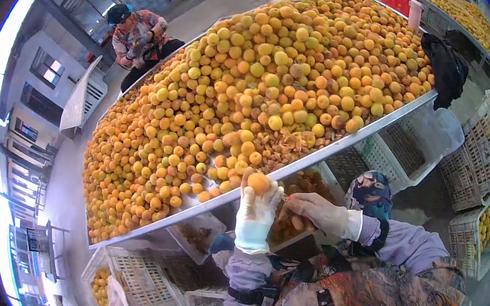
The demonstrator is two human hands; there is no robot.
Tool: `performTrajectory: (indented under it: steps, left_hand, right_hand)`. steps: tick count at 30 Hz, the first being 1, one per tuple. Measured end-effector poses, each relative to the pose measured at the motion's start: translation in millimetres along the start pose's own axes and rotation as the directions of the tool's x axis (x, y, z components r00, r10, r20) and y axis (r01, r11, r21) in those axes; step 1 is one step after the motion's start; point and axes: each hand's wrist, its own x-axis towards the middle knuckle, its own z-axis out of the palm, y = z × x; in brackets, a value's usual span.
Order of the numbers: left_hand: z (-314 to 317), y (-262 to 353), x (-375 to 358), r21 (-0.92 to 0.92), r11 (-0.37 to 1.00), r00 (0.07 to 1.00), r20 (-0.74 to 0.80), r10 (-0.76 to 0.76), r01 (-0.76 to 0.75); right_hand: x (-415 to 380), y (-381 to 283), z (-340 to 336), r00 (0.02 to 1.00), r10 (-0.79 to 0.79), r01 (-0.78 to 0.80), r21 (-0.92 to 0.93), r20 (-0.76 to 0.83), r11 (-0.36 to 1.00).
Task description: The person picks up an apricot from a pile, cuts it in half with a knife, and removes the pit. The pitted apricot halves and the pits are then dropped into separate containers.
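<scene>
A round orange apricot (258,183) rests in the raised fingers of my left hand (257,212), which wears a white glove and is held at the table's near edge. Just to its right is my right hand (318,214), also gloved. Its fingers are bent and drawn together; whatever is between them is hidden. Beyond both hands a large heap of apricots (245,101) covers the sloping metal-edged table (343,143). Torn, brownish apricot scraps (285,147) lie on the table close to my hands.
Under the table edge sit a bin of scraps (314,184) and a white crate (142,286). Stacked crates of fruit (477,158) stand at right. A black bag (448,67) hangs over the table corner. Another person (140,38) is across the table.
</scene>
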Motion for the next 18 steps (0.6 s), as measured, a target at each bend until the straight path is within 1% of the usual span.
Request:
performTrajectory:
  steps: [1, 3, 5, 6, 8, 13, 15, 16, 18]
  left_hand:
    - [-3, -4, 0, -0.018, 1.0, 1.0, -0.022, -0.009, 0.009]
    - [-3, -10, -3, -0.036, 0.999, 0.998, -0.05, -0.026, 0.024]
    - [0, -14, -5, 0.126, 0.992, 0.997, -0.08, -0.007, 0.017]
    - [1, -16, -6, 0.126, 0.992, 0.997, -0.08, -0.013, 0.023]
    - [1, -21, -8, 0.18, 0.984, 0.997, -0.083, -0.002, 0.017]
    - [3, -28, -12, 0.231, 0.973, 0.994, -0.104, 0.028, -0.003]
    - [1, -30, -13, 0.243, 0.97, 0.993, -0.11, 0.031, -0.003]
    - [-3, -30, -13, 0.277, 0.961, 0.994, -0.109, 0.033, -0.002]
    - [-2, -29, -15, 0.311, 0.95, 0.994, -0.105, 0.037, -0.002]
  right_hand:
    - [-2, 3, -1, 1.0, 0.005, -0.005, 0.004, -0.002, 1.0]
    - [-5, 7, -3, 0.999, 0.022, -0.02, -0.053, 0.032, 0.998]
    - [-9, 10, -3, 0.998, 0.056, -0.055, -0.051, 0.031, 0.997]
    - [-10, 10, -2, 0.996, 0.088, -0.087, -0.052, 0.033, 0.995]
    - [-13, 11, -3, 0.996, 0.083, -0.081, -0.044, 0.039, 0.996]
    - [-22, 5, -2, 0.994, 0.099, -0.096, -0.07, 0.039, 0.993]
    - [-22, 8, -3, 0.989, 0.143, -0.141, -0.04, 0.045, 0.989]
    - [-20, 13, -4, 0.989, 0.142, -0.14, -0.04, 0.045, 0.989]
    - [-17, 24, -7, 0.997, 0.06, -0.058, -0.041, 0.054, 0.998]
